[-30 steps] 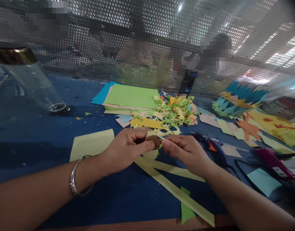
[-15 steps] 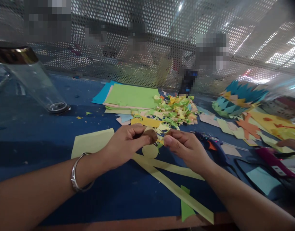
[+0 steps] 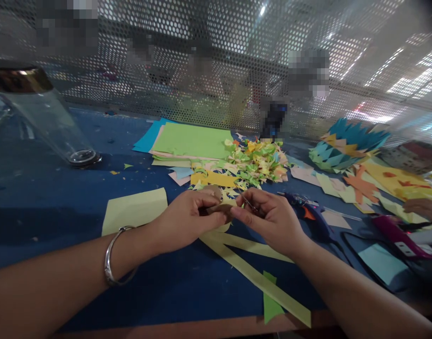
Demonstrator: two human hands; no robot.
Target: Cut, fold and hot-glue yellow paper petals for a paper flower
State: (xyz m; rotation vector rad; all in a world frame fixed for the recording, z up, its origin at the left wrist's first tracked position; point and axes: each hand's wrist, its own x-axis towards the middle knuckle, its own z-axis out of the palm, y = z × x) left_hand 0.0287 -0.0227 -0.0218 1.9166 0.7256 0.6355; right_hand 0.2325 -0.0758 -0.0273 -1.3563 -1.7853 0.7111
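Near the middle of the table, my left hand (image 3: pixel 191 214) is closed on a small curled piece of pale paper (image 3: pixel 225 207), pinched between thumb and fingers. My right hand (image 3: pixel 268 214) is closed too, with a thin dark metal tool (image 3: pixel 250 203) among its fingers; its exact kind is hidden. The right thumb tip touches the edge of the curled paper. Under the hands lies a pale yellow paper circle (image 3: pixel 224 228), mostly covered. Two pale yellow paper strips (image 3: pixel 253 273) spread from there towards the lower right, one over a green paper scrap (image 3: pixel 271 301).
A stack of coloured sheets (image 3: pixel 193 140) and a heap of cut paper pieces (image 3: pixel 260 162) lie ahead. A blue glue gun (image 3: pixel 316 216) rests at right, before a paper crown (image 3: pixel 346 146). Another person's hand (image 3: pixel 422 209) shows at right. A glass bottle (image 3: pixel 60 122) stands left.
My hands have come together; the right thumb now meets the paper. The curled paper has turned, and the thin tool in my right hand has come into view. The paper circle is more covered.
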